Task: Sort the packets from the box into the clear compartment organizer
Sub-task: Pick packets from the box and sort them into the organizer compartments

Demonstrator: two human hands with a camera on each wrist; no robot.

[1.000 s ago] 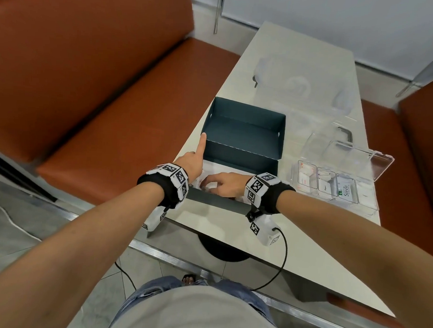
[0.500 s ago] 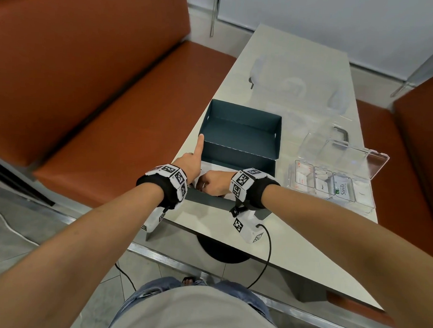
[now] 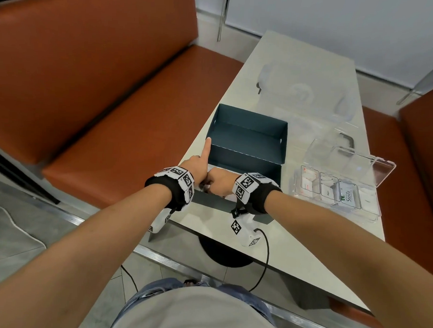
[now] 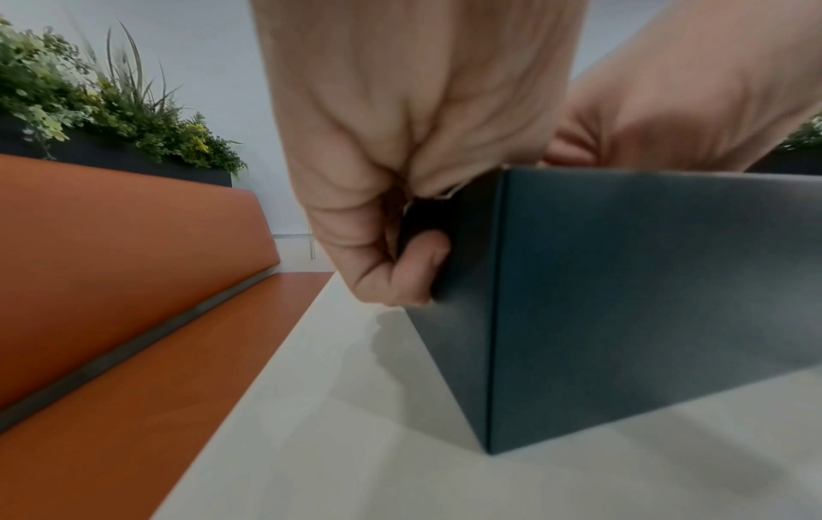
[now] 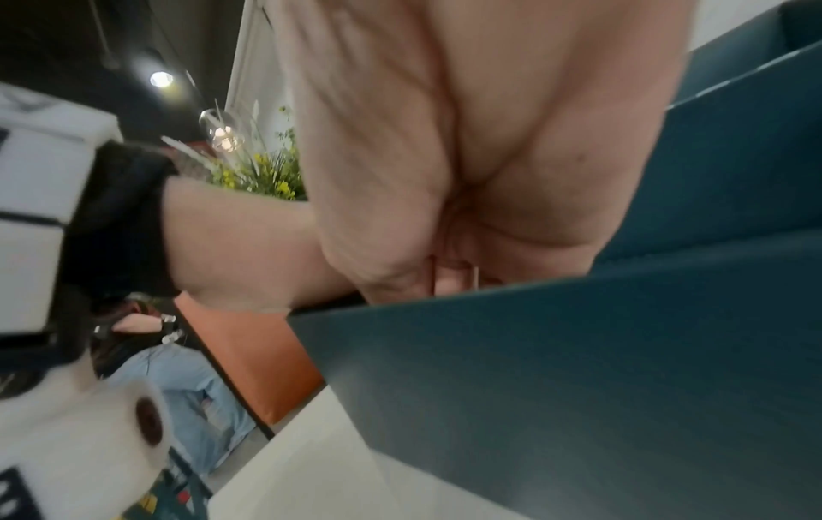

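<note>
My left hand [image 3: 198,166] steadies the near left corner of the box [image 4: 645,299], thumb curled against its wall, index finger straight along the rim. My right hand [image 3: 218,182] reaches inside, fingers curled down over the packets [image 3: 227,196]; whether it grips one, I cannot tell. They look light, thin, crinkly, best pinched by an edge. Farther right stands the clear compartment organizer [image 3: 372,214], partly filled.
</note>
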